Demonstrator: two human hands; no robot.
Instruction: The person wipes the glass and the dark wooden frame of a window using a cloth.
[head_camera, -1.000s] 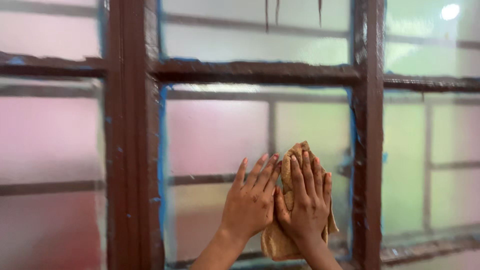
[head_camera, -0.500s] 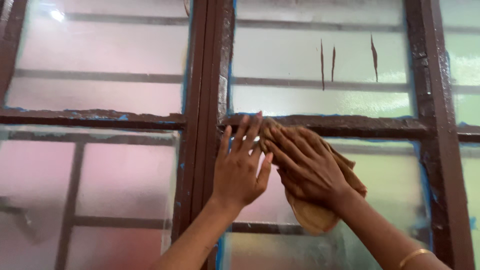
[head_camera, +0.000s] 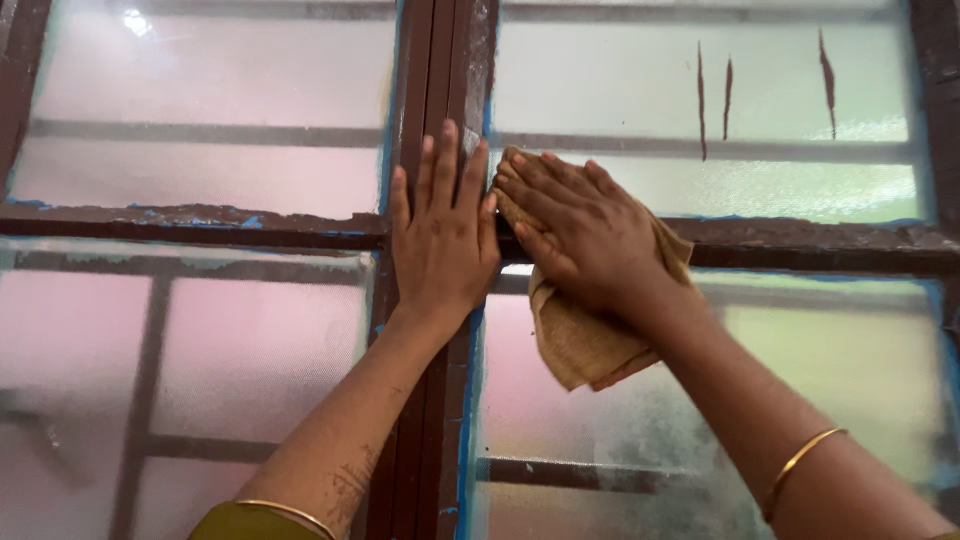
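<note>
A brown wooden window frame (head_camera: 440, 420) holds frosted glass panes (head_camera: 250, 350). My left hand (head_camera: 443, 235) lies flat with spread fingers on the frame's vertical post, where it meets the horizontal bar (head_camera: 200, 222). Just right of it, my right hand (head_camera: 575, 230) presses a tan cloth (head_camera: 585, 340) against the glass and the bar. The cloth hangs down below my palm. A thin gold bangle sits on each wrist.
Three brown paint drips (head_camera: 727, 95) run down the upper right pane. Blue tape or paint edges (head_camera: 470, 400) line the frame beside the glass. Dark bars show dimly behind the frosted panes.
Both hands and the cloth have moved up and left, from the lower pane to the junction of post and horizontal bar. My left hand now rests on the post.
</note>
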